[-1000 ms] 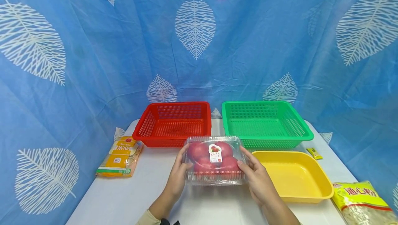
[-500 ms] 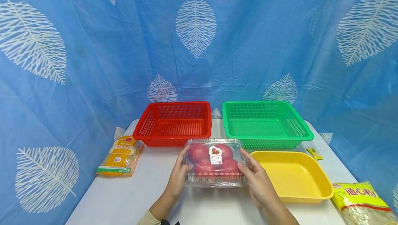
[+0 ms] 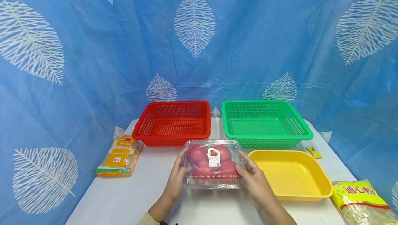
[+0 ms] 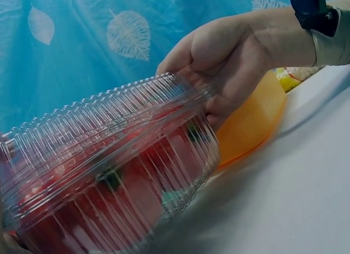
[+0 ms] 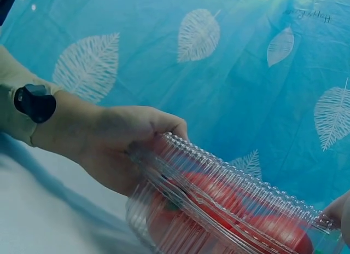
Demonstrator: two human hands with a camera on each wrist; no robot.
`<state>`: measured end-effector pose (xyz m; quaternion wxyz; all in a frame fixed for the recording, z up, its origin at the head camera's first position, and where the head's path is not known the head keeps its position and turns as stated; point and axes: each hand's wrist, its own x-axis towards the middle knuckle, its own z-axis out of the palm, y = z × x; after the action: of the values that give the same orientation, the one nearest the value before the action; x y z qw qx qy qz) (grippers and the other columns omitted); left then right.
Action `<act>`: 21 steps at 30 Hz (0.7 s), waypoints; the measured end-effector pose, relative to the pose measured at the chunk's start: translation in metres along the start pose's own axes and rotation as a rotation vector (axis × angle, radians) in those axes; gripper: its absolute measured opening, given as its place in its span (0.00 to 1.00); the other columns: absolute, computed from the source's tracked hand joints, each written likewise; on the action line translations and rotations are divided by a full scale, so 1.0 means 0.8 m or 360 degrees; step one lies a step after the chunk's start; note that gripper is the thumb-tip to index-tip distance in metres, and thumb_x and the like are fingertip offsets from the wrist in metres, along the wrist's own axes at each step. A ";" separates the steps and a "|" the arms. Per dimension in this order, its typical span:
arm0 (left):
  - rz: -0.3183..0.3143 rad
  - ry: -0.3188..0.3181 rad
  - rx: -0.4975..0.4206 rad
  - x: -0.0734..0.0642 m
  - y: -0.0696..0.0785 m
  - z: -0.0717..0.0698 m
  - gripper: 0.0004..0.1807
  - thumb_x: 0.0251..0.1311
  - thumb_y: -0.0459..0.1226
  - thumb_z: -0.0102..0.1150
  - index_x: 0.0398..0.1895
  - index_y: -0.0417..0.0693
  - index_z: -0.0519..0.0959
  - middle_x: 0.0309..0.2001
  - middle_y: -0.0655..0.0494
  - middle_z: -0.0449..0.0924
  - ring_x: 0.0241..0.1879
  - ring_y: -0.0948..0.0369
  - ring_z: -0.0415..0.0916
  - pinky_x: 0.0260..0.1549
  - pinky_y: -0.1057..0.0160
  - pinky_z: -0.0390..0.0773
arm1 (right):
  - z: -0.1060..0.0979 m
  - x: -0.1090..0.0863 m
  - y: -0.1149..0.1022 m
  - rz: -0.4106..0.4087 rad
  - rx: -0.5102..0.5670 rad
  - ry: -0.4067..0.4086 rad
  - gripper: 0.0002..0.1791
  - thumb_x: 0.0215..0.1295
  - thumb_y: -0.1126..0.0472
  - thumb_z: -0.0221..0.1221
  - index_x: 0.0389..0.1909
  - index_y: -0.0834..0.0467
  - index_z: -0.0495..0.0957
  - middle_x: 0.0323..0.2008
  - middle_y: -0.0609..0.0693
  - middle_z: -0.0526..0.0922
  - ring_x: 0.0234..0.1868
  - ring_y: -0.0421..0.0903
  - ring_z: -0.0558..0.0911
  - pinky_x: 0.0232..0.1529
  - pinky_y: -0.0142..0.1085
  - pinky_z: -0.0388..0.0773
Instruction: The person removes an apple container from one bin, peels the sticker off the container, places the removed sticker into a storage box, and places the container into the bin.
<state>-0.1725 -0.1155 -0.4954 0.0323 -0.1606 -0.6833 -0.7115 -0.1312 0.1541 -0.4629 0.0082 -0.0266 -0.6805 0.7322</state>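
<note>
A clear ribbed plastic box (image 3: 199, 180) of red tomatoes (image 3: 196, 155) is held up over the near middle of the table. A white label (image 3: 214, 158) with a red fruit picture is on its lid. My left hand (image 3: 176, 180) grips the left end, thumb at the lid's side. The opposite end is gripped by my right hand (image 3: 257, 183), thumb on the lid's edge. In the left wrist view, green stem parts show through the ribbed wall, and the right hand (image 4: 221, 62) wraps the far end. The right wrist view shows the left hand (image 5: 123, 142) likewise. Undersides of the fingers are hidden.
A red basket (image 3: 171, 137) and a green basket (image 3: 267, 137) stand at the back. A yellow tray (image 3: 292, 197) is right of my right hand. Yellow-orange bag (image 3: 119, 156) lies left; small yellow packet (image 3: 314, 152) and a larger yellow bag (image 3: 360, 197) lie right.
The tomato box has sunk slightly toward the near edge, with both hands still gripping its ends. The baskets, tray and bags stay in place.
</note>
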 end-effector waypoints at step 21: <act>-0.0080 0.0018 -0.0017 -0.005 -0.012 -0.005 0.38 0.67 0.27 0.42 0.82 0.47 0.58 0.83 0.43 0.45 0.81 0.42 0.30 0.71 0.29 0.30 | 0.016 -0.002 0.013 0.0106 0.0044 0.0016 0.34 0.82 0.62 0.51 0.84 0.51 0.55 0.82 0.63 0.50 0.80 0.63 0.52 0.75 0.58 0.52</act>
<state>-0.1717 -0.1196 -0.5062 0.0174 -0.1397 -0.6831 -0.7166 -0.1298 0.1407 -0.4722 -0.0123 -0.0529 -0.6690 0.7413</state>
